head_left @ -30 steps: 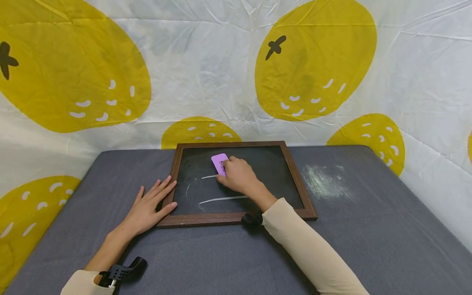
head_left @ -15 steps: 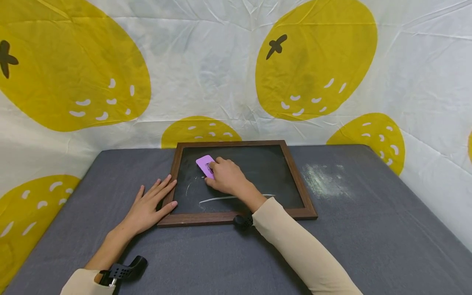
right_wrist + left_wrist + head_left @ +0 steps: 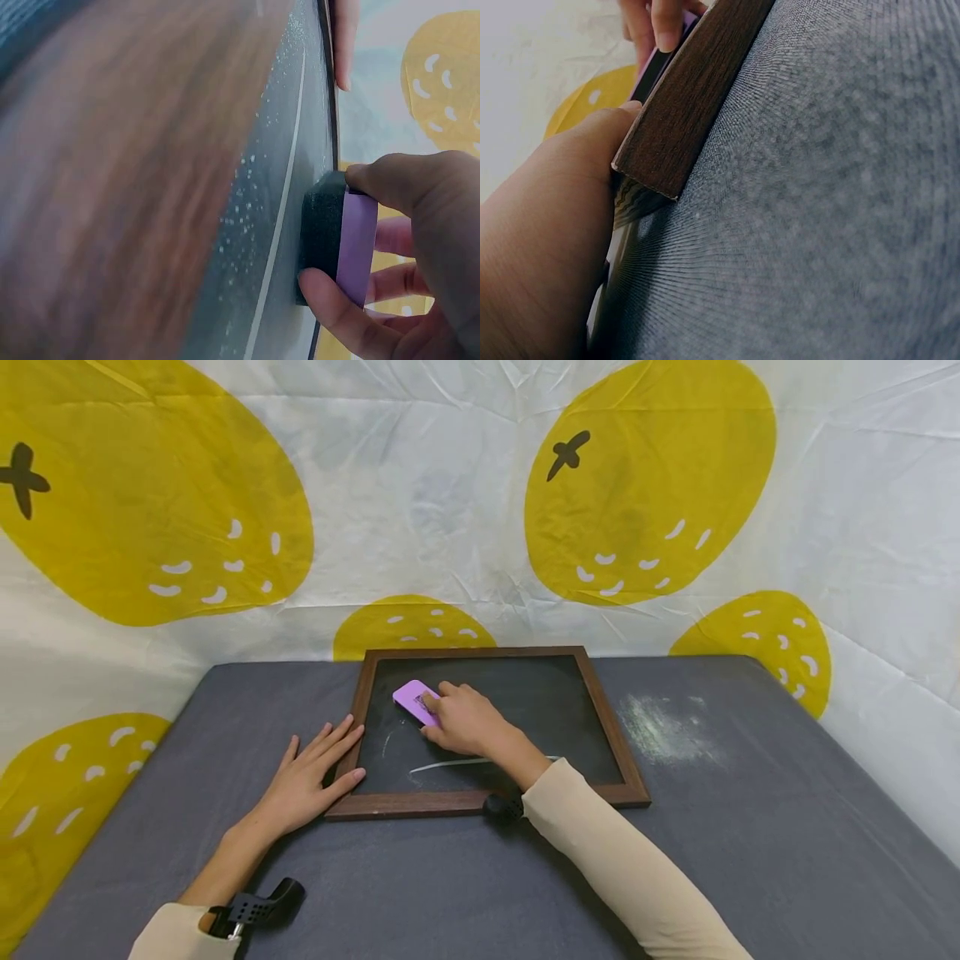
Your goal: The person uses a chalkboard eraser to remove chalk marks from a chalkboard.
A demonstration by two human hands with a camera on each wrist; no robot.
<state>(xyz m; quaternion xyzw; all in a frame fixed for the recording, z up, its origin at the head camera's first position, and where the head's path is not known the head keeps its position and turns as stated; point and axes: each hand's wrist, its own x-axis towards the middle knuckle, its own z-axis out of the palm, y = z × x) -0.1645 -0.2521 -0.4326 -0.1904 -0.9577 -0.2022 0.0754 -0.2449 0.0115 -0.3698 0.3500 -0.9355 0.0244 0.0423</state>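
A small chalkboard in a brown wooden frame lies on the grey cloth. My right hand grips a purple eraser over the board's left half, thumb and fingers on its sides. In the right wrist view the eraser's dark felt sits against the board surface. My left hand lies spread on the frame's left side, fingertips and thumb over the wood. A white chalk line crosses the lower board, partly hidden by my right wrist. Faint chalk traces show near the left side.
The grey-covered table extends around the board. A pale chalk-dust smear marks the cloth to the board's right. Behind the table hangs a white curtain with yellow fruit prints. Wrist cameras are worn on both wrists.
My right hand has moved the eraser leftward, then slightly down with a turn. The upper chalk line visible earlier no longer shows. My left hand has stayed on the frame.
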